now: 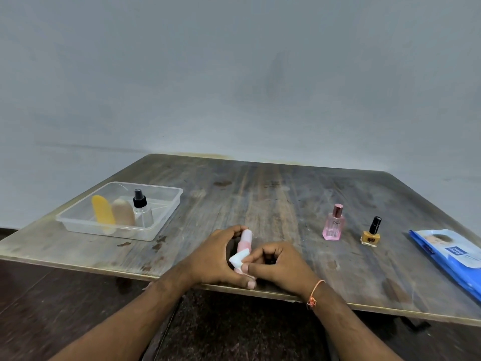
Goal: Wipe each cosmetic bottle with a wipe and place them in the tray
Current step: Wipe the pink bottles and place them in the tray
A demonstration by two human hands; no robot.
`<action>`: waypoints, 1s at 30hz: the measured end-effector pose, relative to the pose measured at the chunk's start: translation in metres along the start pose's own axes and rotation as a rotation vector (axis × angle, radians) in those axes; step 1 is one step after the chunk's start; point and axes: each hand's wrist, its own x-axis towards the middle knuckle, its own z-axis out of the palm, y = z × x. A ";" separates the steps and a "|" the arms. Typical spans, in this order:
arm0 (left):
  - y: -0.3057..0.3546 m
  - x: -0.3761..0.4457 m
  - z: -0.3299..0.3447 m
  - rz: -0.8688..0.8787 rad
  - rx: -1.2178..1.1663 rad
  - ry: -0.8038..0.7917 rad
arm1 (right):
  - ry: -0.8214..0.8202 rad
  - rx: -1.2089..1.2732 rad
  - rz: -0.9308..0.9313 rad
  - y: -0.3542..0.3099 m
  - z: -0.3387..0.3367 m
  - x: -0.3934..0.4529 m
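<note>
The pink-and-white bottle [244, 242] is gripped by the left hand [214, 256]; the folded wipe [238, 258] is pinched against it by the right hand [279, 264]. The bottle is best turned under the wipe so every side is covered.

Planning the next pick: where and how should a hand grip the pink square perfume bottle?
Grip the pink square glass perfume bottle across its flat side faces at mid-body, coming from above and the near edge. It stands upright, apart from the yellow nail polish bottle, and its narrow metallic cap offers less hold.
</note>
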 end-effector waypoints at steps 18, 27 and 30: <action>0.003 -0.004 0.000 0.075 -0.050 -0.015 | 0.253 0.103 0.013 0.016 0.002 0.016; 0.013 -0.005 0.001 0.123 0.001 -0.035 | 0.214 0.303 0.017 0.012 -0.001 0.016; 0.011 -0.003 0.001 0.140 0.038 -0.055 | 0.242 0.443 0.026 0.014 -0.003 0.016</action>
